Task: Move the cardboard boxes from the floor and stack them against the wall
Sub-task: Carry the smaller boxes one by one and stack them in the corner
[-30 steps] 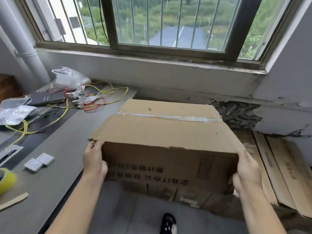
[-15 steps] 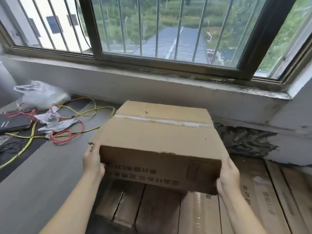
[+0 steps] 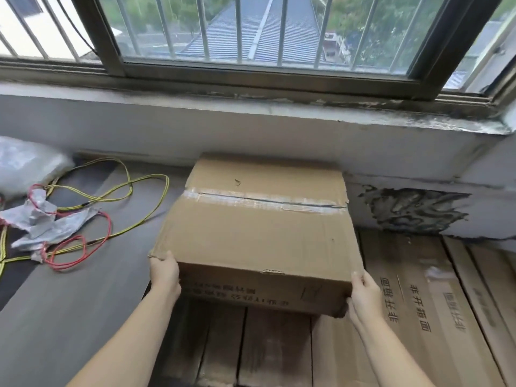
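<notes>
- a taped cardboard box [image 3: 259, 233] sits in the middle of the view, its far edge close up to the wall [image 3: 251, 135] under the window [image 3: 251, 37]; whether it touches the wall cannot be told.
- a strip of clear tape [image 3: 262, 201] runs across the box top along the flap seam, and printed characters on the near face read upside down.
- the left hand [image 3: 164, 275] grips the near left corner of the box, fingers curled around the side and thumb at the top edge.
- the right hand [image 3: 364, 294] grips the near right lower corner, thumb lying along the side edge and fingers wrapped under and behind.
- both forearms reach in from the bottom of the view, well apart, with the box between them.
- the box lies over a row of flat cartons [image 3: 418, 303] that stand side by side below it; those to the right carry printed characters, those under the box look darker.
- whether the box rests fully on the cartons or is held just above them cannot be told.
- to the left, a grey surface [image 3: 69, 303] holds a tangle of yellow cable [image 3: 134, 188] and red cable [image 3: 83, 255], scraps of crumpled grey wrapping [image 3: 42, 222] and a clear plastic bag [image 3: 25, 163] near the wall.
- right of the box, a dark patch of peeled paint [image 3: 413, 210] marks the wall.
</notes>
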`<move>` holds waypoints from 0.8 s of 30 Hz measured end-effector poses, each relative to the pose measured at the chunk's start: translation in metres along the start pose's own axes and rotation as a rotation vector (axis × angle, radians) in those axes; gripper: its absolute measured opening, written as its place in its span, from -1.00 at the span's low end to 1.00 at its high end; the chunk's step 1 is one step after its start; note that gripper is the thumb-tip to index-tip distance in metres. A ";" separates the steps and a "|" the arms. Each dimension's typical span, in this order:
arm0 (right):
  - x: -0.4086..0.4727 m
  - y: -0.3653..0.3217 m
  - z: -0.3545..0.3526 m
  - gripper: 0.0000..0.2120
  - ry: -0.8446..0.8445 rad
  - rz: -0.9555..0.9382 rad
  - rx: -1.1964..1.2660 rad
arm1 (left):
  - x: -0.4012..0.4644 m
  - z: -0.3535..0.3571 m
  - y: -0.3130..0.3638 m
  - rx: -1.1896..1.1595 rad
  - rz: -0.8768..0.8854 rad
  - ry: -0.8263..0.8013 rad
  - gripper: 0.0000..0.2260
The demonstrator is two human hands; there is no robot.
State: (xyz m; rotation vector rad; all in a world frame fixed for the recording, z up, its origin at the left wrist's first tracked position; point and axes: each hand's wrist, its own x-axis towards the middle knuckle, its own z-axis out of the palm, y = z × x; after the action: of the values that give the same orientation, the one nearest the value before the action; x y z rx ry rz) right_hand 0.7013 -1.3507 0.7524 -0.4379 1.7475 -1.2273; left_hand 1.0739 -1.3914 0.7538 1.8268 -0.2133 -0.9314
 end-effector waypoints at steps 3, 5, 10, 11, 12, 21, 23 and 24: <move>0.001 0.015 -0.003 -0.64 -0.019 0.036 -0.061 | 0.014 -0.004 -0.028 0.049 -0.015 -0.006 -0.59; 0.001 0.015 -0.001 -0.66 0.003 0.044 -0.083 | 0.015 -0.009 -0.035 0.072 -0.015 -0.028 -0.53; -0.006 0.007 0.004 -0.64 0.041 0.062 -0.107 | 0.016 -0.019 -0.021 0.089 -0.050 -0.090 -0.53; -0.013 0.003 0.004 -0.60 0.050 0.050 -0.132 | 0.013 -0.023 -0.017 0.113 -0.052 -0.102 -0.52; -0.021 0.000 0.004 -0.54 0.062 0.021 -0.179 | 0.007 -0.029 -0.011 0.143 -0.040 -0.114 -0.49; -0.156 -0.006 -0.018 -0.41 -0.080 -0.333 -0.256 | -0.079 -0.083 0.015 0.295 0.471 -0.528 -0.51; -0.187 0.005 -0.025 -0.42 -0.107 -0.341 -0.242 | -0.100 -0.086 0.014 0.315 0.497 -0.678 -0.57; -0.202 0.012 -0.031 -0.42 -0.112 -0.335 -0.238 | -0.113 -0.087 0.013 0.320 0.510 -0.756 -0.60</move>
State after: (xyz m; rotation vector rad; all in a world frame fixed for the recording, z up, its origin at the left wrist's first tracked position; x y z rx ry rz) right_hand 0.7810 -1.1840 0.8408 -0.9537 1.7765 -1.1985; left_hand 1.0590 -1.2752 0.8359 1.4902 -1.2928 -1.2130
